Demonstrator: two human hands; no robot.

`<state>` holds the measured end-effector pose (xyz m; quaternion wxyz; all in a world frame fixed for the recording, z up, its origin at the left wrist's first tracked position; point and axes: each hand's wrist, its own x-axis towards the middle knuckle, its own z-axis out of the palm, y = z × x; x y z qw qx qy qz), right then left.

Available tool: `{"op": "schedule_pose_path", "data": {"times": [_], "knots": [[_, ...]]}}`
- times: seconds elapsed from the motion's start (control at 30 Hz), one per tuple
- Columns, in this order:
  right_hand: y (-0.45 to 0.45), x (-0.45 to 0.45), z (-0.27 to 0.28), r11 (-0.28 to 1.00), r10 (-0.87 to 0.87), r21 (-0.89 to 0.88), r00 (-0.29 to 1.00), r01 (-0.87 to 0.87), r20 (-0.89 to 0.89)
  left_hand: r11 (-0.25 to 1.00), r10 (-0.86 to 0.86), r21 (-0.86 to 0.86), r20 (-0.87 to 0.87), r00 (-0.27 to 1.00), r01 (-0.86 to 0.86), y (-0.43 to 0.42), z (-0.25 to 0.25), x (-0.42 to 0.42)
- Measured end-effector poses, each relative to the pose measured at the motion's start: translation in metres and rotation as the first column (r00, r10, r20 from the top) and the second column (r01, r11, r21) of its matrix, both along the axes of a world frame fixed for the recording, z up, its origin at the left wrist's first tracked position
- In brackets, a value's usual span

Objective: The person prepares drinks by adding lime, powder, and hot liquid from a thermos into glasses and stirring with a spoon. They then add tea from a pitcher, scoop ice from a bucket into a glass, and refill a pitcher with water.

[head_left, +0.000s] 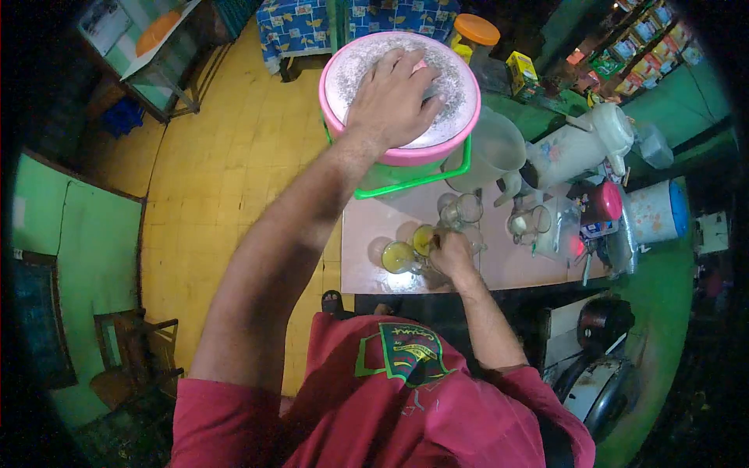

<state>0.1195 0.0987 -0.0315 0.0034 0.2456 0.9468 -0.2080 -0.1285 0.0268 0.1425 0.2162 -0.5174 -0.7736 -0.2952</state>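
Clock directions taken from the right hand, 12 = top of view. Left hand (398, 97) at 11 o'clock, palm down on the frosted-looking lid (351, 82) of a pink-rimmed cooler bucket (406, 173) with green handle (413, 186). Fingers spread wide, slightly bent; grip looks open, a bit of pink shows between the fingers. Right hand (454, 253) low over the pinkish tabletop (499, 261), right at the glass mugs; fingers curled in close together. Can't tell how tightly closed, or what it has hold of; fingertips hidden.

Front yellow mug (399, 257), yellow contents, at 9 o'clock; rear yellow mug (424, 239) at 10 o'clock, just beside the hand. Clear glass mug (470, 207) near 12 o'clock, another glass mug (537, 220) at 2 o'clock.

Clear plastic pitcher (495, 144) at 1 o'clock, beside the bucket. Floral thermos jug (573, 156) at 2 o'clock, tilted in view. Pink-lidded container (607, 201) past the 2 o'clock mug; blue-lidded tub (654, 213) at 3 o'clock, farther out. Orange-lidded jar (477, 31) at 12 o'clock, yellow box (522, 73) at 1 o'clock. Dark pot (605, 323) at 4 o'clock, below table level.
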Motion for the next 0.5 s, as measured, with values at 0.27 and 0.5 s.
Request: {"op": "schedule_pose_path", "data": {"times": [0.27,0.5], "knots": [[-0.012,-0.001,0.021,0.966,-0.174,-0.221,0.972,0.137,-0.155,0.997,-0.07,-0.025,-0.085,0.994,0.068,0.0,0.009,-0.001],[-0.006,0.006,-0.013,0.839,-0.263,-0.52,0.956,0.159,-0.131,0.991,-0.131,-0.002,-0.059,0.99,0.131,0.004,0.011,0.004]]}}
